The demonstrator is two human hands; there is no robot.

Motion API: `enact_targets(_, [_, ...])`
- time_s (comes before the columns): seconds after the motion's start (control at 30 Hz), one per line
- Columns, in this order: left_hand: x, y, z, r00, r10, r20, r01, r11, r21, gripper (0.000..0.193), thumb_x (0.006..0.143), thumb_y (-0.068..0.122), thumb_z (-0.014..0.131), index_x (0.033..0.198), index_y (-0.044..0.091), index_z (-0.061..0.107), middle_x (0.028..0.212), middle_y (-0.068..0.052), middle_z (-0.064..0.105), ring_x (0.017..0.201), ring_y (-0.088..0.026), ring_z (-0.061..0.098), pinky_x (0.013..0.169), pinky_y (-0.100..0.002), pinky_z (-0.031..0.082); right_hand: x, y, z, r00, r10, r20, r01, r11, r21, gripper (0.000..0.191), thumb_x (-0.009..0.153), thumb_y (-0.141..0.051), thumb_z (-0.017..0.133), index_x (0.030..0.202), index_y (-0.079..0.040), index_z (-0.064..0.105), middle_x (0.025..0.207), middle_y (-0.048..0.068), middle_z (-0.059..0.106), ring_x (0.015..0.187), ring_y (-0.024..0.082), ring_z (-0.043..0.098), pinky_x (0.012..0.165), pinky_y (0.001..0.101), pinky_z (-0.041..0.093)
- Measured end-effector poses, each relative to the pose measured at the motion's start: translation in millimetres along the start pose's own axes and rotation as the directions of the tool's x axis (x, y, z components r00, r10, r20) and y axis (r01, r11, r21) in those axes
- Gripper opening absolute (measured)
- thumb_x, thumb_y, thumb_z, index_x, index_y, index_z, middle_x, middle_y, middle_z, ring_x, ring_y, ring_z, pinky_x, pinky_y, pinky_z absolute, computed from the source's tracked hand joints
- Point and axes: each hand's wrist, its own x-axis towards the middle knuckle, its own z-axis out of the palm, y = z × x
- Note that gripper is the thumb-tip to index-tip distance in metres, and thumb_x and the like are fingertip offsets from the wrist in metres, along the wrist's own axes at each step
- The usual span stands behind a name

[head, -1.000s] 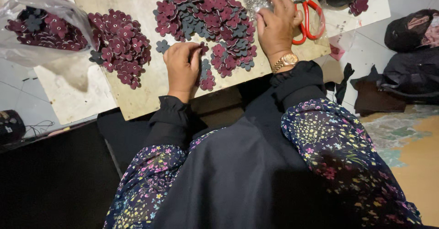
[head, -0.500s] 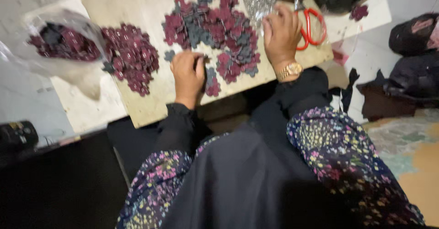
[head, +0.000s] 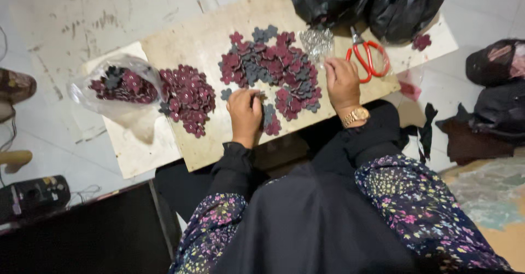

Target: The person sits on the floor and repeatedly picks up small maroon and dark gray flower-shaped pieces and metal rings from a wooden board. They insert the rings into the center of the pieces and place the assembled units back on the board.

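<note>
A wooden board (head: 202, 44) lies on the floor with many small flower-shaped felt pieces on it. My left hand (head: 244, 112) rests on the board with its fingers curled over a grey piece at the near edge of the middle pile of maroon and grey flowers (head: 270, 66). My right hand (head: 340, 82) sits at the right side of that pile, fingers bent down on the board beside a small clear bag of shiny bits (head: 316, 41); what it pinches is hidden. A separate heap of maroon flowers (head: 188, 96) lies to the left.
A clear plastic bag with more flowers (head: 117, 88) lies at the board's left end. Red-handled scissors (head: 369, 55) lie right of my right hand. Black plastic bags (head: 366, 3) sit at the far edge. Dark bags (head: 495, 93) stand on the floor at right.
The view has shifted, so the board sits lower and further right in the frame. Both hands stay at the middle pile, and my left hand has closed more over a piece.
</note>
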Motion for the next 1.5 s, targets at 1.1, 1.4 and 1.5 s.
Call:
enact_targets(1.1, [-40.2, 19.7, -16.6, 0.729, -0.402, 0.554, 0.642, 0.121, -0.757, 0.017, 0.107, 0.018, 0.061, 0.109, 0.002, 0.066, 0.096, -0.005, 0.072, 0.081, -0.010, 0.064, 0.071, -0.025, 0.053, -38.2, -130.6, 8.1, 0.976, 0.055, 0.211, -0.162, 0.831, 0.532, 0.012, 0.088, -0.011, 0.080, 0.096, -0.005, 0.074, 0.099, 0.009, 0.068, 0.095, 0.025, 0.066, 0.085, 0.0348, 0.054])
enact_targets(1.4, [-47.5, 22.4, -29.0, 0.695, -0.438, 0.570, 0.673, 0.117, -0.730, 0.019, 0.103, 0.015, 0.063, 0.109, 0.000, 0.071, 0.100, -0.006, 0.074, 0.088, -0.011, 0.067, 0.082, -0.026, 0.053, -36.7, -134.1, 3.6, 0.983, -0.031, 0.180, -0.049, 0.905, 0.423, 0.014, 0.085, -0.013, 0.082, 0.098, -0.009, 0.077, 0.098, 0.006, 0.072, 0.092, 0.026, 0.068, 0.083, 0.0375, 0.053])
enact_targets(1.5, [-47.8, 23.1, -31.9, 0.659, -0.463, 0.593, 0.690, 0.056, -0.722, 0.020, 0.103, 0.016, 0.063, 0.107, -0.002, 0.071, 0.097, -0.006, 0.074, 0.086, -0.012, 0.068, 0.081, -0.026, 0.053, -35.1, -138.6, -0.1, 0.977, -0.084, 0.195, 0.003, 0.925, 0.381, 0.014, 0.085, -0.013, 0.081, 0.099, -0.010, 0.077, 0.099, 0.007, 0.071, 0.091, 0.027, 0.067, 0.082, 0.0386, 0.052])
